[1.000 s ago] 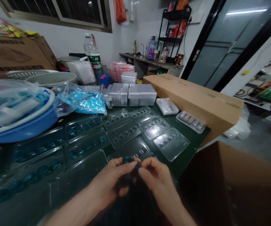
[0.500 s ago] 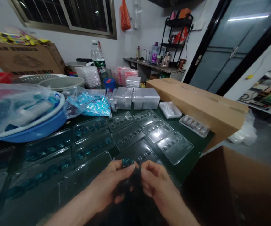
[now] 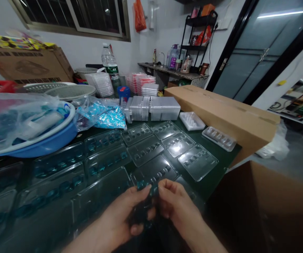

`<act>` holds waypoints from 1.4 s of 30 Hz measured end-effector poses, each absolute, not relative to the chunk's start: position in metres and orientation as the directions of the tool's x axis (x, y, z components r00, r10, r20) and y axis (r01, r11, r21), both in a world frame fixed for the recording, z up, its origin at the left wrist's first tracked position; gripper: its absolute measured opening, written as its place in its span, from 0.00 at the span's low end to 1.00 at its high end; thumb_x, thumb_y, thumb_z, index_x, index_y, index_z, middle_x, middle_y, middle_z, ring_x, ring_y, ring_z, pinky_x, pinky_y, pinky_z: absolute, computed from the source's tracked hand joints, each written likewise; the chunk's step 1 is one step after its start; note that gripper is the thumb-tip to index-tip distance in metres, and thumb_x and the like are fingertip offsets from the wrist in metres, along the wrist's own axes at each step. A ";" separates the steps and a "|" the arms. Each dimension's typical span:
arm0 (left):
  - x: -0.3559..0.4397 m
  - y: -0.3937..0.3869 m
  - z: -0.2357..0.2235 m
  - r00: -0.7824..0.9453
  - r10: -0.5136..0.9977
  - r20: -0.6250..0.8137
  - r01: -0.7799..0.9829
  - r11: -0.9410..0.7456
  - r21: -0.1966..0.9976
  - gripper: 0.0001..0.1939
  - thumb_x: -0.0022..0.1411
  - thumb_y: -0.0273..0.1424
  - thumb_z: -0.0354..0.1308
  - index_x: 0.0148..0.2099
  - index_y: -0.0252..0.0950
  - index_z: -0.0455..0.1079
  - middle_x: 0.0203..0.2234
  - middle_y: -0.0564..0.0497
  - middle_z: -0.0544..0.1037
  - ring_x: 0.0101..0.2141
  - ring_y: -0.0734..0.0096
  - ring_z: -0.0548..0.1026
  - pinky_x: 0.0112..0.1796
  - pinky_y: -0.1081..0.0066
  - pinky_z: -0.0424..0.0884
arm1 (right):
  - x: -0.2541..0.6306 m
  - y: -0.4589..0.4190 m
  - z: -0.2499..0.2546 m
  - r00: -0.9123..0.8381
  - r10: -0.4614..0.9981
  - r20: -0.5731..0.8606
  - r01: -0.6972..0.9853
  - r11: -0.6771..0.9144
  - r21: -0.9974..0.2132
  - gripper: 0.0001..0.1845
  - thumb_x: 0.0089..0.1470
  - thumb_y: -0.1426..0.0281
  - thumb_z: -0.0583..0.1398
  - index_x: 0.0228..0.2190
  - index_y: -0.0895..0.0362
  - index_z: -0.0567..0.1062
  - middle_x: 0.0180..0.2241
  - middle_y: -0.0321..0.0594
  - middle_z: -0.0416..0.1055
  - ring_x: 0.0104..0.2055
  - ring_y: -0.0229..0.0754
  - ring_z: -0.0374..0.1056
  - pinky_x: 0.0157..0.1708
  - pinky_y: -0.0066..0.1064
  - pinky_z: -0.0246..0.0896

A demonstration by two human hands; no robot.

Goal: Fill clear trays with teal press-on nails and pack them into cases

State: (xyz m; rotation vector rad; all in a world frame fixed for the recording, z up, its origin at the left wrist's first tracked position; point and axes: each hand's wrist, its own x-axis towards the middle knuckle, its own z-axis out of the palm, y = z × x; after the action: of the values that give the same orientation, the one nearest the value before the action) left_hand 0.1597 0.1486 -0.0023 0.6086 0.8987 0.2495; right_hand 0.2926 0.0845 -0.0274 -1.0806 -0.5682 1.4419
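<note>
A dark bunch (image 3: 144, 211) hangs between the hands, over the near edge of the table, its shape lost in shadow; teal pieces (image 3: 141, 185) show at its top. The left hand (image 3: 120, 212) and right hand (image 3: 178, 205) both grip it, fingers curled closed. Just beyond lies a clear tray (image 3: 154, 172), among others with teal-filled hollows. A blue basin (image 3: 43, 147), half-covered by plastic, sits far left.
</note>
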 end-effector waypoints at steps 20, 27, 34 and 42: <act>0.144 0.159 0.009 0.631 0.451 -0.631 -0.017 0.821 0.570 0.08 0.53 0.33 0.55 0.35 0.34 0.66 0.28 0.51 0.64 0.22 0.78 0.64 0.10 0.85 0.48 | 0.348 0.046 -0.007 0.047 0.991 0.126 0.508 0.085 -0.857 0.06 0.49 0.72 0.57 0.32 0.55 0.72 0.28 0.37 0.65 0.28 0.36 0.61 0.27 0.28 0.57; 0.126 0.155 0.005 0.581 0.533 -0.615 -0.029 0.769 0.639 0.08 0.53 0.31 0.55 0.36 0.33 0.67 0.31 0.47 0.66 0.25 0.74 0.66 0.11 0.83 0.52 | 0.335 0.025 -0.026 -0.110 0.994 0.006 0.670 0.079 -0.739 0.08 0.51 0.74 0.54 0.34 0.55 0.71 0.32 0.37 0.65 0.30 0.36 0.62 0.29 0.29 0.56; 0.129 0.147 0.000 0.591 0.505 -0.629 -0.017 0.788 0.616 0.09 0.52 0.31 0.56 0.36 0.33 0.68 0.30 0.48 0.67 0.23 0.75 0.66 0.10 0.83 0.52 | 0.323 0.025 -0.030 -0.173 0.985 0.017 0.765 0.145 -0.627 0.09 0.53 0.74 0.53 0.35 0.55 0.71 0.31 0.38 0.66 0.32 0.37 0.62 0.30 0.28 0.55; 0.129 0.141 -0.008 0.583 0.511 -0.632 0.037 0.760 0.649 0.12 0.51 0.34 0.57 0.37 0.33 0.69 0.31 0.47 0.68 0.24 0.73 0.67 0.11 0.82 0.52 | 0.317 0.028 -0.027 -0.234 0.972 -0.016 0.841 0.194 -0.505 0.09 0.54 0.76 0.50 0.30 0.57 0.70 0.28 0.37 0.64 0.30 0.35 0.60 0.27 0.28 0.49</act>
State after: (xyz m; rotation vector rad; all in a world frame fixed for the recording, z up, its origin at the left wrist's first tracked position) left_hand 0.1286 0.1413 -0.0079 0.6698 0.9201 0.3021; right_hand 0.3172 0.0283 -0.0273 -1.7150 -2.1674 0.6029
